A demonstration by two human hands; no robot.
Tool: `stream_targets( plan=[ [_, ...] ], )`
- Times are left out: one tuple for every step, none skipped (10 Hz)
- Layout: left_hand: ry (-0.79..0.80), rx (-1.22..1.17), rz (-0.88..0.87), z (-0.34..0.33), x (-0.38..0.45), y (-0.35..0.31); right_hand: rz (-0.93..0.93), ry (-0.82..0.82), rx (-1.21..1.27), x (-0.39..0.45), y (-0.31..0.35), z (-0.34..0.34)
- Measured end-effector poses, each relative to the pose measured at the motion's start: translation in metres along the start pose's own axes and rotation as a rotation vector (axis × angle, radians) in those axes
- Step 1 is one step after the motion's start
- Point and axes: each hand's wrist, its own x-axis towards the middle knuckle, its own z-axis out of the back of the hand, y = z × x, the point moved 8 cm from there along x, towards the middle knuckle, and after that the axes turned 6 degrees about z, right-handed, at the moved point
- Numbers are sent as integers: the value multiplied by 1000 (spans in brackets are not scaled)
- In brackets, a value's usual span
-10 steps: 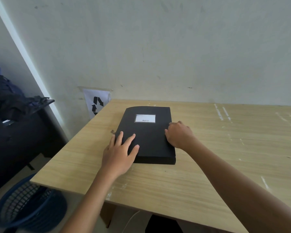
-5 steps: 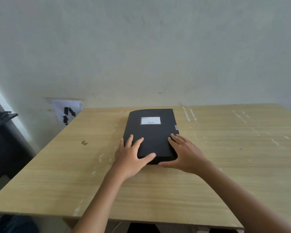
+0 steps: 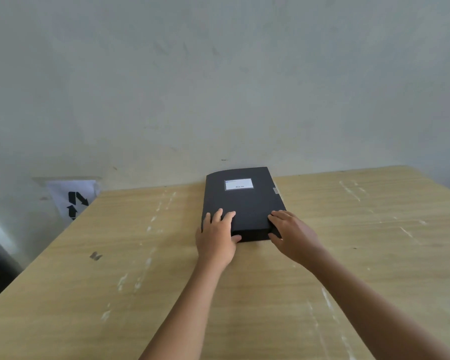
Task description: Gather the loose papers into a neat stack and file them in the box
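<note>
a black box (image 3: 243, 206) is lying flat and closed on a wooden table (image 3: 146, 268), its far end reaching up to the wall (image 3: 218, 87) and its white label (image 3: 238, 184) facing up near that end. a small grey tab (image 3: 276, 190) is sticking out on its right edge. the left hand (image 3: 217, 235) is gripping the near left corner of the box, fingers (image 3: 220, 215) lying on the lid and the thumb pressing against the near side. the right hand (image 3: 292, 233) is gripping the near right corner the same way, fingers resting on the lid's edge and the thumb lying along the near side low down. both arms are reaching forward over the table. the table top is showing pale scuffs and a small dark mark (image 3: 95, 255) to the left. past the table's left edge, a white sheet with black arrows (image 3: 74, 198) is leaning against the wall.
</note>
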Motion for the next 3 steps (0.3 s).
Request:
stream_targets(
  plan=[
    [-20, 24, 56, -5, 8, -1, -4, 14, -6, 12, 1, -7],
    [22, 76, 39, -4, 6, -6, 6, 30, -21, 12, 8, -6],
    [73, 56, 10, 1, 2, -6, -15, 30, -14, 6, 10, -2]
  ],
)
